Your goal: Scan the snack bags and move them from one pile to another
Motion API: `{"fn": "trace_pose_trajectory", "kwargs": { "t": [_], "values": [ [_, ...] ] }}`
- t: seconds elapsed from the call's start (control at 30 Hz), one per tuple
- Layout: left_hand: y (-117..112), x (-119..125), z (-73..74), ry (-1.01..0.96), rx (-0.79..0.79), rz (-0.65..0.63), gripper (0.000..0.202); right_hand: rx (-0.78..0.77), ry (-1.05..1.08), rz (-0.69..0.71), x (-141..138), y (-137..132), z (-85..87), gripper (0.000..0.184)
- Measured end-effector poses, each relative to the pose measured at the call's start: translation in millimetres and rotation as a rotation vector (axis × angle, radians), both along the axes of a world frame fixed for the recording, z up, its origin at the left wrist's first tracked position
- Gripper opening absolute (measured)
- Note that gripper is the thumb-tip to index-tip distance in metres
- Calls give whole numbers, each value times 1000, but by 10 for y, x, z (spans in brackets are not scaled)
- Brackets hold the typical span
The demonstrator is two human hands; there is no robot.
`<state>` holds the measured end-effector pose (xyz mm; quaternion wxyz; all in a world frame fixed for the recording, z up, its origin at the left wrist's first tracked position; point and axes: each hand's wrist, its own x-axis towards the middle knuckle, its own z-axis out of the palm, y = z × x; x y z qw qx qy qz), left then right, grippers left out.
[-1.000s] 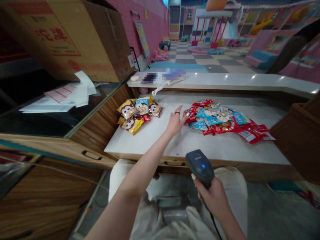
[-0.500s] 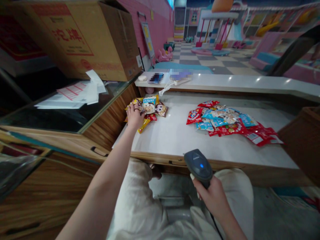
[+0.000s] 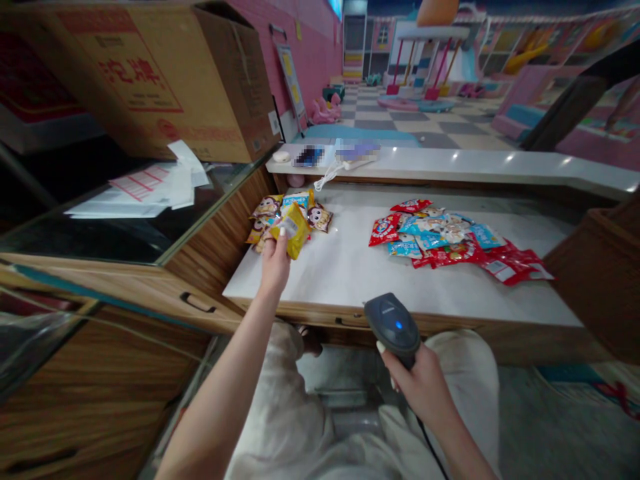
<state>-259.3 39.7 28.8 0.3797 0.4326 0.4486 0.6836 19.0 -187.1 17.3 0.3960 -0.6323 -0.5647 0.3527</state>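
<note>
Right now, from where I'm standing, the person's left hand (image 3: 276, 263) has a yellow snack packet (image 3: 296, 233) pinched by its near edge, a pale label showing on it. That packet sits in front of a small pile of monkey-faced packets (image 3: 267, 205) at the left end of the white tabletop (image 3: 345, 277). The right hand (image 3: 423, 377) is wrapped around the handle of a dark scanner (image 3: 391, 323), its blue light lit, near the tabletop's front edge. Well apart from the left pile, a heap of red and blue packets (image 3: 443, 230) lies toward the right. Over on the left stands a big cardboard box (image 3: 150, 87), loose papers (image 3: 150, 193) before it.
</note>
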Motion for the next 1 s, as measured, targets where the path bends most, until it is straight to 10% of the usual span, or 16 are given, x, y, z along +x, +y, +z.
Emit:
{"fn": "trace_pose_trajectory", "kwargs": {
  "t": [0.27,1.0],
  "values": [
    [-385,589,-240,-531,-499,-315,31,1,23,-4,-48,-23,-28,33],
    [-470,695,-410,-337,-424,-438,29,107,8,47,-275,135,259,23]
  ]
}}
